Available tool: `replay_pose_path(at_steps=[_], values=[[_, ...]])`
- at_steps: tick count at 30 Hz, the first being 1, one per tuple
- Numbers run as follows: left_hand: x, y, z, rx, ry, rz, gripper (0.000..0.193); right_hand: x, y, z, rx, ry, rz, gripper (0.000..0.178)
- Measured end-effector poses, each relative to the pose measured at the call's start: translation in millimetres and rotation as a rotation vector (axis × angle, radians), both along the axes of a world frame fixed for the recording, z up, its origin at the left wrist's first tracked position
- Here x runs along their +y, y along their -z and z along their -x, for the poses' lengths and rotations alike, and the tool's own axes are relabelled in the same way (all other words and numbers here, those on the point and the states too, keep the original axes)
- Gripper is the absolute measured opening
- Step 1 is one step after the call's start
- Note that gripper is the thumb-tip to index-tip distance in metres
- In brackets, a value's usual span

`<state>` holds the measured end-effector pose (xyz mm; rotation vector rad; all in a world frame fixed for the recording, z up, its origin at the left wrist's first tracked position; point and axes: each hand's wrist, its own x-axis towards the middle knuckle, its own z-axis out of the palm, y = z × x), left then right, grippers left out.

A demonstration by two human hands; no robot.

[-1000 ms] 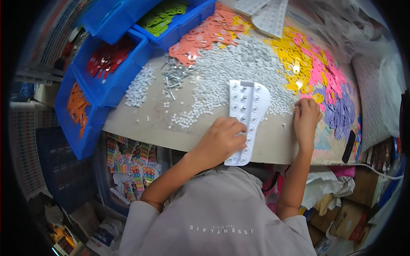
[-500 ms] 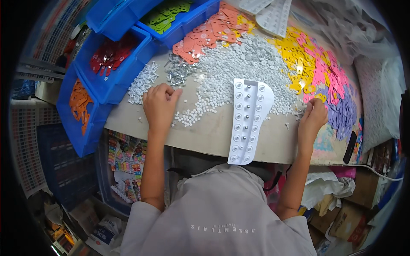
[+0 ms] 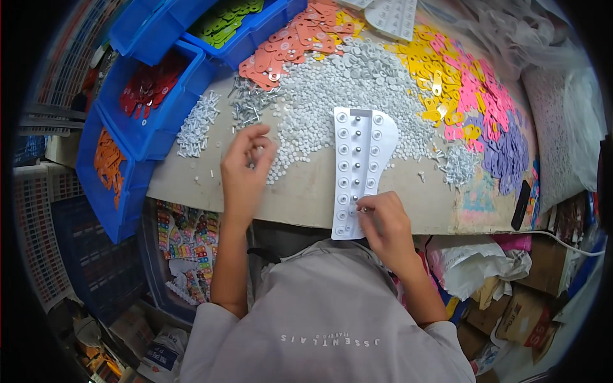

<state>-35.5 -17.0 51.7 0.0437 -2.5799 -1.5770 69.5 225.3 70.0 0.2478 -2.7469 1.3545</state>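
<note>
A white plastic board lies near the table's front edge. Round sockets line both its sides, and small metal posts stand in the middle channel. My right hand is at the board's lower right side, thumb and fingertips pinched over the sockets; a tiny piece seems to be between them, too small to name. To the left, my left hand hovers above the table, fingers curled towards the thumb, with a small pale thing at the fingertips that I cannot make out. Beyond it spreads a heap of small white round caps.
Blue bins at the left hold red, orange and green tags. White pins, metal pins and more pins lie in piles. Coral tags, yellow tags, pink tags and purple tags ring the caps.
My right hand has come left from the pins at the right to the board's lower part. My left hand has shifted slightly right, its fingers more curled. The whole view has shifted a little.
</note>
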Motion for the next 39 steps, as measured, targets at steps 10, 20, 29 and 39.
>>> replay_pose_path(at_steps=[10,20,29,39], values=[[34,-12,-53,-0.065,0.451,-0.23,0.012,1,-1,6,0.06,-0.096,-0.076,0.019],[52,6,-61,0.126,0.58,-0.091,0.016,3,6,1,0.036,-0.042,-0.003,0.019],[52,8,-63,0.125,0.598,-0.038,0.015,2,2,-2,0.151,-0.131,-0.175,0.024],[55,12,-71,0.191,0.595,0.053,0.015,10,-2,4,-0.026,-0.124,0.004,0.023]])
